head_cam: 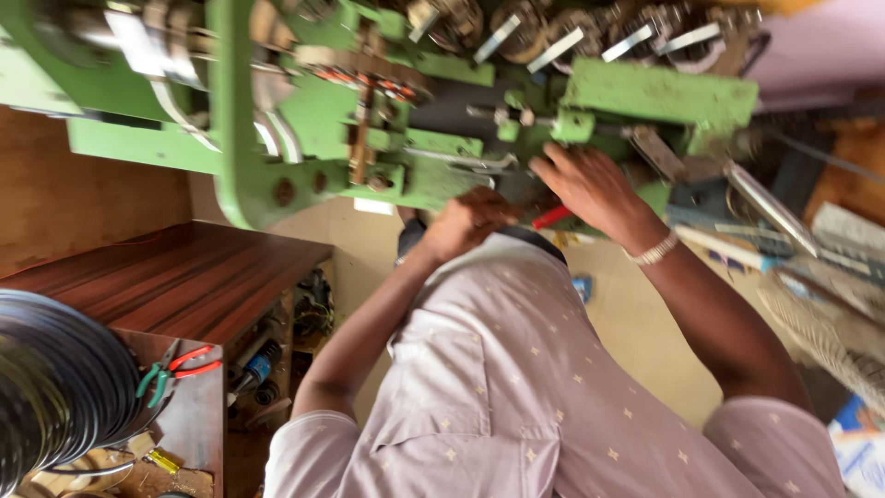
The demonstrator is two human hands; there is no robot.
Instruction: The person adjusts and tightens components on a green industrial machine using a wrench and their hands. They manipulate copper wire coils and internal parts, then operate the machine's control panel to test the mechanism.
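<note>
Reaching into the green machine [406, 138], the left hand [470, 221] is curled into a closed grip just under its frame, though what it has hold of I cannot tell. The right hand [590, 184] lies with fingers spread, pressed against the machine's lower parts, a red-handled tool [551, 218] just beneath it. Pliers [175, 367] rest on the wooden bench [184, 277], well apart.

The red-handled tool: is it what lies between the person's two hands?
Yes. In the head view, the red-handled tool lies between the left hand and right hand, below the green metal machine.
</note>
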